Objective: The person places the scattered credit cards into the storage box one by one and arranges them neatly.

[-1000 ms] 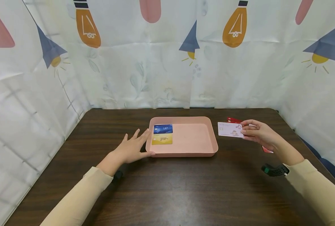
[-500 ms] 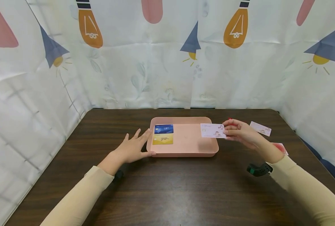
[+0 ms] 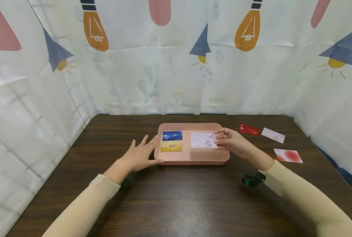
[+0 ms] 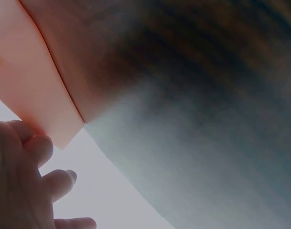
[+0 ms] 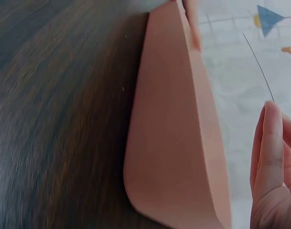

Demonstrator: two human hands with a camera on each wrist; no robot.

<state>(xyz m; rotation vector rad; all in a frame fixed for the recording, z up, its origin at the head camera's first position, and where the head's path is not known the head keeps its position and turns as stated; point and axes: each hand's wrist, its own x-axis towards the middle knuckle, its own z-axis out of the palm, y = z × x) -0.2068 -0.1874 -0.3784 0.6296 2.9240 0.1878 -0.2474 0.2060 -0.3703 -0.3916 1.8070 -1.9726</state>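
My right hand (image 3: 232,141) pinches a white VIP card (image 3: 203,140) by its right end, above the right part of a shallow pink tray (image 3: 193,162). In the right wrist view the card (image 5: 259,67) shows edge-on as a thin line between fingertips and thumb, higher than the tray wall. Inside the tray at the left lie a blue VIP card (image 3: 172,135) and, just below it, a yellow card (image 3: 171,146). My left hand (image 3: 137,156) has its fingers spread and touches the tray's left side, thumb at the front corner.
On the table's right side lie a red VIP card (image 3: 249,130), another white card (image 3: 273,135) and a white card with a red circle (image 3: 288,155). The dark wooden table (image 3: 176,200) ends at a patterned curtain (image 3: 176,79) behind.
My right hand has carried the white card left from the table's right side to above the tray, uncovering the cards there. My left hand stays at the tray.
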